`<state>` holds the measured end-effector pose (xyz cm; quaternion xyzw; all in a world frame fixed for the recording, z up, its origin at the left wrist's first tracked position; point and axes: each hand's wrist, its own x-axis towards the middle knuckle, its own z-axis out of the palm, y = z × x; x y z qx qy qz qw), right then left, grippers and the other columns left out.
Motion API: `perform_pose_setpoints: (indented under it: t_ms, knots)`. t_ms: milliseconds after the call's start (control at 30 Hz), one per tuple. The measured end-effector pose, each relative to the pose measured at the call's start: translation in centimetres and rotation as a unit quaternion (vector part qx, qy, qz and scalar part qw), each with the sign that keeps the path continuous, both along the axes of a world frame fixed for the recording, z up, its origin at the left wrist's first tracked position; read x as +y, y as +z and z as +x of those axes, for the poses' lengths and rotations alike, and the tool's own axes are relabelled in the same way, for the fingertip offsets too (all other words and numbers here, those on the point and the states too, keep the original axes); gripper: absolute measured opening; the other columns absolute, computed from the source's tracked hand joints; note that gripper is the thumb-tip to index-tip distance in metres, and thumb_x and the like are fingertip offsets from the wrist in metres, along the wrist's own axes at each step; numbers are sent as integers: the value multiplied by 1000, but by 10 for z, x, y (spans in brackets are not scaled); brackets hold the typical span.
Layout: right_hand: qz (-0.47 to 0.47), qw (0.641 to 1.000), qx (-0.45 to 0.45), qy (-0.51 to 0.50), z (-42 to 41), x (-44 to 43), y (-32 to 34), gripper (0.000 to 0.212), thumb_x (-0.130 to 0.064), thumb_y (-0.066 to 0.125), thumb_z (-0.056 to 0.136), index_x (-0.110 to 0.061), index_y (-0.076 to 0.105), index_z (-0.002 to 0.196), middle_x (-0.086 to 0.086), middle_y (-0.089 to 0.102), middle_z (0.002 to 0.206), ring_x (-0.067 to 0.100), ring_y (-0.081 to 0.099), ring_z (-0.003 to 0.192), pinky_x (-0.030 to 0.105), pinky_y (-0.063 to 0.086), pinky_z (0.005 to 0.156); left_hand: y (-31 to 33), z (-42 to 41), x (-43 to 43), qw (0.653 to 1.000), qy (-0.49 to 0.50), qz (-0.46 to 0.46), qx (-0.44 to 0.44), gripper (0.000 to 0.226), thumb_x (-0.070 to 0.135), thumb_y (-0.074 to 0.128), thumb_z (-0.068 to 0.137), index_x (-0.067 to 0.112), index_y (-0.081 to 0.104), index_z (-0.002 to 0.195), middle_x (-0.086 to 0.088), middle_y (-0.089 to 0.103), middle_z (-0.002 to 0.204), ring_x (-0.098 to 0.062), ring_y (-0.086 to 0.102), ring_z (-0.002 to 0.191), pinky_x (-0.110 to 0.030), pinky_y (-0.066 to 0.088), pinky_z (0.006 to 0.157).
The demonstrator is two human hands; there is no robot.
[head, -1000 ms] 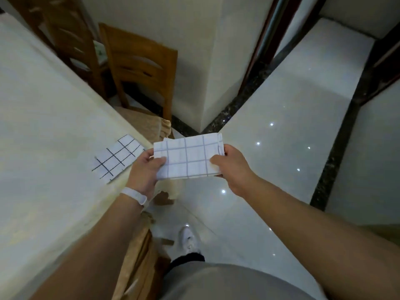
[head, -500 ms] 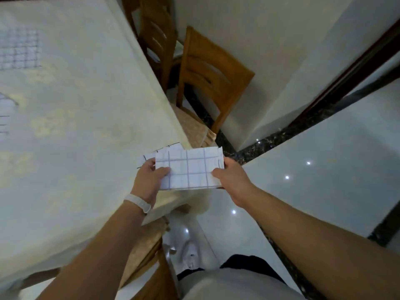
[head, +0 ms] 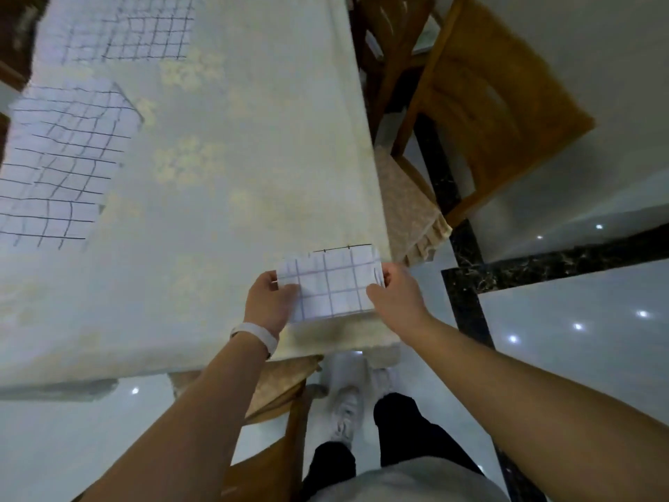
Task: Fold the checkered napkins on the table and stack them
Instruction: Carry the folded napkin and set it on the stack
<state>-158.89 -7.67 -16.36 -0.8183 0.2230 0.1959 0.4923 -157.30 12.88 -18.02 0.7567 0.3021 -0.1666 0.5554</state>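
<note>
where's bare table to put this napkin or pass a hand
Widest bare stretch: mid table, between the two unfolded napkins at the far left and the right edge. Also the near strip left of the left hand. Crowded: near right corner, where it and the right hand hold the folded napkin over a second napkin.

Wooden chair (head: 499, 114), glossy pale floor (head: 579, 375), possibly marble border (head: 543, 264)

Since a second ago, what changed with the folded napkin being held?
The left hand and right hand carried the held napkin from over the floor to over the other folded napkin at the table corner, nearly covering it. Both hands grip its ends as before.
</note>
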Motion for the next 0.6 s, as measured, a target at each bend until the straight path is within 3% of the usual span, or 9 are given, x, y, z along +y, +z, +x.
perform_pose_setpoints:
  t_ms: [100, 200, 367, 600]
  knots:
    - [0, 999, 14, 36, 18, -8, -12, 14, -12, 56, 88, -21, 56, 100, 3, 64, 92, 24, 59, 81, 40, 49, 72, -8, 10, -5, 998, -10, 69, 4, 27, 12, 63, 85, 11, 61, 111, -5, 66, 101, -26, 62, 91, -38, 52, 80]
    - [-11, 997, 30, 65, 29, -13, -23, 15, -13, 58, 88, -21, 56, 100, -4, 60, 84, 18, 55, 74, 34, 41, 63, -16, 15, -8, 995, -1, 102, 24, 31, 14, 63, 86, 12, 59, 117, -4, 65, 101, -21, 60, 85, -32, 47, 75]
    - [-16, 995, 46, 85, 30, -19, -39, 13, -14, 59, 86, -15, 56, 98, 1, 56, 79, 25, 54, 75, 35, 41, 64, -24, 16, -13, 990, -5, 132, 51, 38, 21, 65, 88, 12, 54, 123, -2, 61, 100, -20, 57, 84, -30, 45, 73]
    - [-30, 993, 32, 107, 36, -20, -44, 12, -14, 59, 86, -20, 50, 93, -6, 46, 73, 15, 45, 63, 33, 36, 59, -23, 20, -12, 982, -8, 174, 69, 42, 26, 64, 88, 14, 51, 126, -3, 60, 100, -21, 55, 84, -30, 42, 72]
